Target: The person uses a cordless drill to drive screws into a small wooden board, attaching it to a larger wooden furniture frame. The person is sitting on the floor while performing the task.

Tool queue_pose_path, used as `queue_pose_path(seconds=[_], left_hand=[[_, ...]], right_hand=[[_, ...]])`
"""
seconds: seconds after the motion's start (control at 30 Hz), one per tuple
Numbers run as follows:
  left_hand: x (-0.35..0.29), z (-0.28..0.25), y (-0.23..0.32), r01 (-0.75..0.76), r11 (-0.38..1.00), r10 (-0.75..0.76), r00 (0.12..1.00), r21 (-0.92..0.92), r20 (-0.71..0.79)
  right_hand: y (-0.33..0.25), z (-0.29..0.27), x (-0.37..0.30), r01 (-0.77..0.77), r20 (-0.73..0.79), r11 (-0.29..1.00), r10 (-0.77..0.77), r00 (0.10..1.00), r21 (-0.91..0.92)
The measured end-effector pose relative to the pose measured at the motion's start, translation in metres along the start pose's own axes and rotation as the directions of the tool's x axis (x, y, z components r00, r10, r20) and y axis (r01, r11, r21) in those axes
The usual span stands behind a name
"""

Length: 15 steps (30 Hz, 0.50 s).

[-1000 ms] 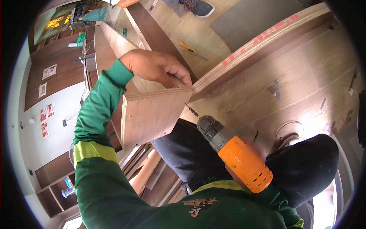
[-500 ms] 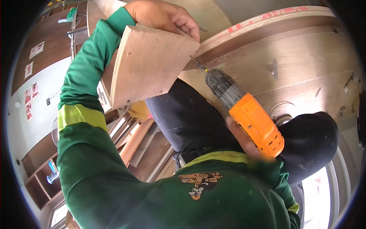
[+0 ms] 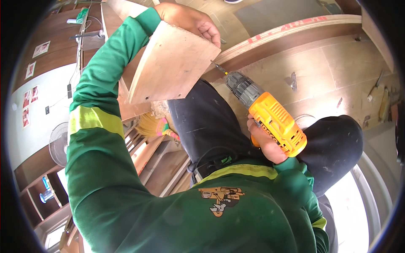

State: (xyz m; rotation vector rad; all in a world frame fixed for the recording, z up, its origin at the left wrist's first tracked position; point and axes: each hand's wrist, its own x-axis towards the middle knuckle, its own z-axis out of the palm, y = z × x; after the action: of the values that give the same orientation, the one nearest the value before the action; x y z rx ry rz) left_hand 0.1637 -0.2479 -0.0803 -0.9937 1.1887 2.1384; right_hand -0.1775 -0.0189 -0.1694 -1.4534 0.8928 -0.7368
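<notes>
My left hand (image 3: pixel 190 20) is closed over the far edge of a pale plywood board (image 3: pixel 175 63), its fingers curled at the far right corner. Small dark holes show along the board's near edge. In my right hand (image 3: pixel 266 141) is an orange and black cordless drill (image 3: pixel 278 120), my fingers wrapped round its handle. The thin drill bit (image 3: pixel 220 67) points up and left toward the board's right corner. Whether its tip touches the wood I cannot tell. The trigger is hidden.
A long plywood panel edge (image 3: pixel 291 29) with red markings runs behind the drill. My bent knee (image 3: pixel 337 147) is at the right. A yellow broom (image 3: pixel 149 126) and wooden strips (image 3: pixel 162 164) lie below the board. A fan (image 3: pixel 59 143) stands at the left.
The view has shifted a little. The drill's rear end sits slightly higher and further left, and more of my right hand shows. My left hand keeps its place on the board.
</notes>
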Motion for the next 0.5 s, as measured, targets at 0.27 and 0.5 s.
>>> queue_pose_path(seconds=[0.27, 0.5], left_hand=[[-0.002, 0.011, 0.011, 0.03, 0.999, -0.025, 0.993, 0.044, -0.117], [0.005, 0.003, 0.015, 0.05, 0.995, -0.043, 0.996, 0.091, -0.075]], right_hand=[[-0.009, -0.002, 0.008, -0.006, -0.006, 0.993, 0.007, 1.0, 0.116], [-0.011, -0.008, 0.003, -0.226, 0.057, 0.95, 0.219, 0.974, 0.218]])
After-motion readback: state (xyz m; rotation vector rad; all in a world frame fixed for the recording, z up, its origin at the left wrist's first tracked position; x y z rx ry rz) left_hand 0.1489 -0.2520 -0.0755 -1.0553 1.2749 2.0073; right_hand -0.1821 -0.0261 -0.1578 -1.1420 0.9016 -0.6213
